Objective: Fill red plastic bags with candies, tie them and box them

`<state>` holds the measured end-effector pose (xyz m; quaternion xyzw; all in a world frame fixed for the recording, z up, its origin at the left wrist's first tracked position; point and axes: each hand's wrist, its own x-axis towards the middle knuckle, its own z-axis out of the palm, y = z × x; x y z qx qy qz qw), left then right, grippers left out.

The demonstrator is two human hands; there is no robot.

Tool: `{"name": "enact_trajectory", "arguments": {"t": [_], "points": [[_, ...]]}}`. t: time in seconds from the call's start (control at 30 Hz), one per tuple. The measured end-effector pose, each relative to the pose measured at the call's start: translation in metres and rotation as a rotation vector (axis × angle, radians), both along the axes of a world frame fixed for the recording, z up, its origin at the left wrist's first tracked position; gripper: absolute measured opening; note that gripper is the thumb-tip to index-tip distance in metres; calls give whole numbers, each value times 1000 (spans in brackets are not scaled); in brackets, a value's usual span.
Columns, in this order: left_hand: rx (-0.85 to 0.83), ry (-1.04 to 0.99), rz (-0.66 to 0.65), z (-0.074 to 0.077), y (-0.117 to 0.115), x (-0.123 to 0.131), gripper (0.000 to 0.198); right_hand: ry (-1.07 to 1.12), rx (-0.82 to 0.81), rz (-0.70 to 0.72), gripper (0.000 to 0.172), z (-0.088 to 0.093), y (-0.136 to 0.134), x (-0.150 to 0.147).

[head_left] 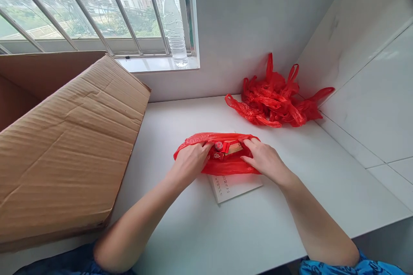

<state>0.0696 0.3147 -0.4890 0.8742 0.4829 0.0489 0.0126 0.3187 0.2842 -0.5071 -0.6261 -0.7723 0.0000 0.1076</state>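
A red plastic bag [230,166] lies on the white tabletop with its mouth spread wide. My left hand [193,155] reaches into the left side of the opening, its fingers bent over and gripping the bag. On the right side, my right hand [266,158] holds the bag's edge, thumb and fingers apart around the plastic; some fingertips are hidden. Between the hands, small red-wrapped packets [218,153] and a pale yellowish piece [234,148] show inside. Partly beneath the bag is a white booklet or paper [238,187] with rows of small writing.
A heap of red plastic bags [277,99] sits at the back right by the tiled wall. A large open cardboard box [74,137] takes up the left side. One clear water bottle [175,30] stands on the sill of the barred window.
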Motion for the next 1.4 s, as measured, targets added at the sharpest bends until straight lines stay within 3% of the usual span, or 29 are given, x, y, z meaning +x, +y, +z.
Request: {"name": "enact_trajectory", "arguments": {"t": [0.2,0.47,0.67,0.8,0.97,1.13,1.27,1.4], "points": [[99,-179,-16,5,6,-8,36,234,187,137,19,5,0,-20],[69,-333,10,21,8,-15,32,214,173,196,24,-10,3,-34],[49,-354,8,26,5,-13,30,384,162,212,34,-10,2,-42],[-164,-527,-32,29,2,-10,28,563,72,150,37,-4,-2,-43],[-574,-916,-86,27,0,-8,31,1094,-276,230,34,9,-7,-41],[-743,-1060,-116,26,1,-5,39,1301,-369,192,27,10,-5,-40],[-729,-1051,-111,28,0,-4,37,1363,-356,179,25,7,-4,-40],[-511,-923,-95,30,0,-6,14,1395,-306,228,19,8,-6,-40]]}}
